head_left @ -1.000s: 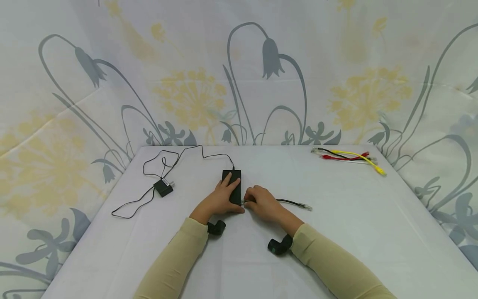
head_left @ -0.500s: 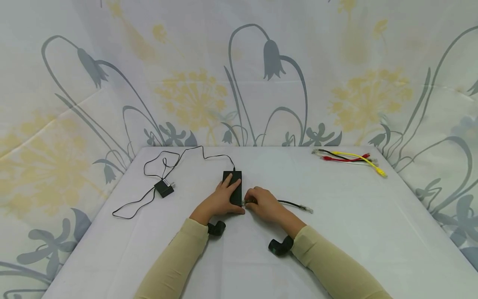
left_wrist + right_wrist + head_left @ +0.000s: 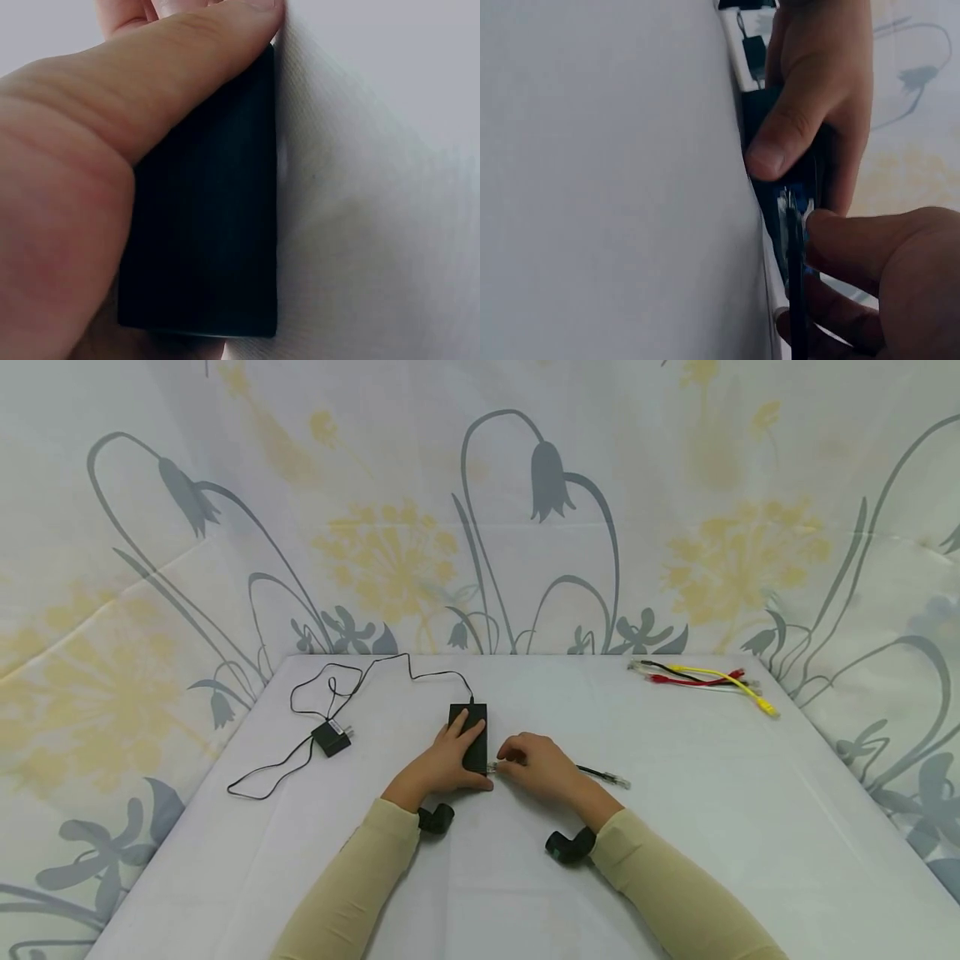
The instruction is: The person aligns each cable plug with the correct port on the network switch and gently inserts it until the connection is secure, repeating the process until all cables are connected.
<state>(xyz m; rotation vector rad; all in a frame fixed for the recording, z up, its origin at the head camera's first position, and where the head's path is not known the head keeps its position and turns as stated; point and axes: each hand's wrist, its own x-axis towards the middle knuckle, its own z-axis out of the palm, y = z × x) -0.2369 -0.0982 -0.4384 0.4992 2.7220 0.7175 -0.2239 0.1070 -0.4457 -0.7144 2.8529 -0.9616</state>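
The black network switch lies on the white table with its long side facing right. My left hand holds it, fingers spread over its top and thumb along its near end. A short black network cable has one clear plug at the switch's port side; how deep it sits cannot be told. The cable's other plug lies free on the table. My right hand is beside the near plug, thumb and bent fingers apart around the cable, with no clear pinch visible.
A black power adapter lies at the left, its thin cord running to the switch's far end. Yellow, red, black and white network cables lie in a bunch at the far right. A patterned cloth stands behind the table.
My right hand has drawn slightly right, away from the switch, and its fingertips have loosened from the cable's plug. The left hand and the switch stay in place.
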